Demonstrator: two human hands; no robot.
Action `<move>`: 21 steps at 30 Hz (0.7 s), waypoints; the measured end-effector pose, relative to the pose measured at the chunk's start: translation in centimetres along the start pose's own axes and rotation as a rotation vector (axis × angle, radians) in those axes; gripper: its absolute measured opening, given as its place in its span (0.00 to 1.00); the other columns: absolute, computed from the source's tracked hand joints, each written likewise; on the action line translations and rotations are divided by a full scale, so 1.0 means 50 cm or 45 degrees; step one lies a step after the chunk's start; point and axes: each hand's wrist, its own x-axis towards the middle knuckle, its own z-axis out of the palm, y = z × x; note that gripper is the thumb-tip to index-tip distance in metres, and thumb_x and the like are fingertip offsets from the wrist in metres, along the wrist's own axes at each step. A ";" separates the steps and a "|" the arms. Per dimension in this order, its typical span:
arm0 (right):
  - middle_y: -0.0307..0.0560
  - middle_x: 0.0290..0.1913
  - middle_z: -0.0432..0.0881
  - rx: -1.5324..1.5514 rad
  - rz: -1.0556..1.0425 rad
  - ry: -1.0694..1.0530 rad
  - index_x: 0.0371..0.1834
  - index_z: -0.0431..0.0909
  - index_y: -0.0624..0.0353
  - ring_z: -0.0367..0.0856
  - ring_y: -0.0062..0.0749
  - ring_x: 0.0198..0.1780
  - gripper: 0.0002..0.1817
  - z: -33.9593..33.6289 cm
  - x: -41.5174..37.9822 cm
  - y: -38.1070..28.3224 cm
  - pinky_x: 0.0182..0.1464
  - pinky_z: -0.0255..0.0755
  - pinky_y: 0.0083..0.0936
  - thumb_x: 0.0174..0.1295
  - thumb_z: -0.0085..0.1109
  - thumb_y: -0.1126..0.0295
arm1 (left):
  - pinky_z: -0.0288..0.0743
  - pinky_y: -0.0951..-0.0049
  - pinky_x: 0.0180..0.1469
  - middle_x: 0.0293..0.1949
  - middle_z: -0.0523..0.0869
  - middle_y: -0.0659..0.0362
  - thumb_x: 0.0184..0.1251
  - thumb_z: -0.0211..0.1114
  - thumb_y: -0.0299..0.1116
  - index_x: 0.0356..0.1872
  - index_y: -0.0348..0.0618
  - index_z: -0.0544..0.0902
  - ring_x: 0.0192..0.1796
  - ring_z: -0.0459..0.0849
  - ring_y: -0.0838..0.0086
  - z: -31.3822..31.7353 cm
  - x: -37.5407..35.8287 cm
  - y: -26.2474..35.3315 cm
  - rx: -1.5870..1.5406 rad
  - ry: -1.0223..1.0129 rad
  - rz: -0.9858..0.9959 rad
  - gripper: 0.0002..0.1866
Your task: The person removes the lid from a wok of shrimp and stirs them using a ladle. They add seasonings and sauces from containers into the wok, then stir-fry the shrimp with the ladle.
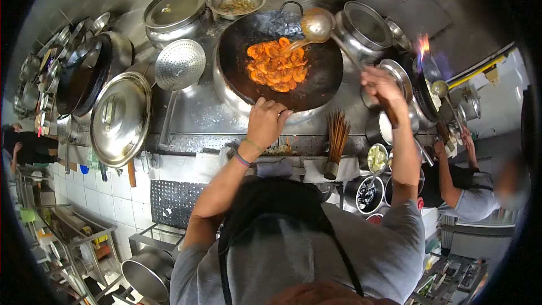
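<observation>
A large dark wok (324, 76) sits on the stove in front of me. Orange-red, sauce-coated shrimp (278, 65) are heaped in its middle. My left hand (266, 120) grips the wok's near rim. In my right hand (385, 87) is the long handle of a metal ladle (317, 25). The ladle's bowl is tilted above the wok's far right side, and a pale brownish streak, apparently liquid, runs from it toward the shrimp. Both hands are closed; the right one is slightly blurred.
A perforated skimmer (180, 65) and a large lid (121, 118) lie left of the wok. Lidded pots (175, 8) stand behind it. A bamboo brush (337, 141) is at the near edge. On the right, a co-worker (471, 192) stands by another wok with a flame (423, 46).
</observation>
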 end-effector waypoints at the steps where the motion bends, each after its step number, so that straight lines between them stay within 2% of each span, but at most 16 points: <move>1: 0.35 0.32 0.75 -0.138 -0.041 0.015 0.56 0.78 0.63 0.69 0.16 0.19 0.13 0.029 0.018 0.032 0.15 0.64 0.21 0.74 0.58 0.68 | 0.72 0.57 0.44 0.33 0.87 0.53 0.65 0.72 0.33 0.35 0.41 0.90 0.39 0.79 0.55 0.000 -0.002 -0.001 -0.023 0.006 0.008 0.07; 3: 0.35 0.31 0.74 -0.483 -0.057 0.161 0.69 0.73 0.64 0.70 0.18 0.19 0.22 0.117 0.032 0.055 0.16 0.65 0.23 0.74 0.58 0.68 | 0.72 0.57 0.44 0.32 0.86 0.53 0.65 0.72 0.33 0.35 0.41 0.89 0.39 0.78 0.55 0.000 -0.008 -0.006 -0.066 0.030 0.038 0.07; 5: 0.36 0.29 0.74 -0.416 -0.151 0.038 0.76 0.68 0.60 0.70 0.19 0.19 0.27 0.172 0.073 0.101 0.17 0.67 0.24 0.75 0.56 0.68 | 0.72 0.57 0.43 0.32 0.85 0.53 0.65 0.72 0.33 0.35 0.40 0.88 0.39 0.78 0.55 -0.005 -0.010 -0.015 -0.108 0.056 0.099 0.07; 7: 0.39 0.30 0.76 -0.350 -0.109 -0.104 0.78 0.67 0.58 0.71 0.19 0.19 0.28 0.230 0.063 0.105 0.18 0.68 0.25 0.75 0.55 0.69 | 0.72 0.58 0.44 0.32 0.84 0.54 0.66 0.72 0.36 0.36 0.41 0.88 0.40 0.78 0.56 -0.012 -0.011 -0.013 -0.090 0.031 0.090 0.08; 9: 0.45 0.32 0.77 -0.562 -0.080 -0.314 0.79 0.65 0.56 0.75 0.23 0.23 0.30 0.253 0.025 0.096 0.23 0.74 0.31 0.74 0.56 0.69 | 0.72 0.58 0.44 0.32 0.84 0.55 0.66 0.71 0.37 0.36 0.42 0.88 0.40 0.79 0.56 -0.022 -0.012 -0.011 -0.020 0.006 0.083 0.09; 11: 0.53 0.40 0.82 -1.100 -0.468 -0.103 0.78 0.67 0.49 0.86 0.40 0.33 0.31 0.229 -0.023 0.134 0.35 0.79 0.43 0.71 0.58 0.72 | 0.72 0.58 0.43 0.32 0.84 0.56 0.67 0.71 0.38 0.36 0.43 0.88 0.40 0.79 0.56 -0.022 -0.014 -0.016 -0.033 0.010 0.096 0.09; 13: 0.58 0.46 0.84 -1.557 -0.849 0.139 0.77 0.69 0.43 0.88 0.52 0.40 0.32 0.182 -0.081 0.165 0.41 0.80 0.48 0.69 0.59 0.72 | 0.72 0.58 0.43 0.32 0.84 0.57 0.67 0.71 0.39 0.35 0.44 0.89 0.40 0.79 0.57 -0.020 -0.014 -0.024 -0.034 0.021 0.095 0.10; 15: 0.61 0.54 0.84 -1.681 -0.468 0.193 0.75 0.71 0.36 0.86 0.60 0.44 0.32 0.182 -0.179 0.090 0.43 0.81 0.50 0.67 0.60 0.73 | 0.71 0.58 0.44 0.33 0.84 0.58 0.66 0.71 0.40 0.34 0.45 0.89 0.41 0.79 0.58 -0.014 -0.013 -0.030 -0.026 0.034 0.083 0.10; 18: 0.61 0.51 0.85 -1.628 -0.472 0.351 0.76 0.71 0.36 0.86 0.62 0.43 0.33 0.179 -0.286 0.099 0.45 0.81 0.50 0.66 0.60 0.74 | 0.70 0.58 0.44 0.33 0.84 0.58 0.66 0.71 0.43 0.33 0.46 0.90 0.43 0.79 0.59 -0.023 -0.011 -0.013 0.054 0.079 0.064 0.11; 20: 0.59 0.46 0.86 -1.540 -0.520 0.415 0.75 0.72 0.41 0.85 0.63 0.42 0.33 0.152 -0.365 0.106 0.45 0.80 0.51 0.66 0.60 0.77 | 0.70 0.58 0.45 0.33 0.84 0.58 0.66 0.71 0.44 0.32 0.47 0.90 0.44 0.79 0.60 -0.021 -0.011 -0.012 0.042 0.067 0.037 0.12; 21: 0.62 0.46 0.86 -1.414 -0.456 0.386 0.73 0.75 0.46 0.85 0.66 0.45 0.32 0.160 -0.413 0.071 0.48 0.79 0.50 0.64 0.60 0.80 | 0.69 0.58 0.45 0.33 0.84 0.58 0.66 0.71 0.44 0.32 0.47 0.90 0.44 0.79 0.60 -0.020 -0.011 -0.014 0.041 0.062 0.022 0.12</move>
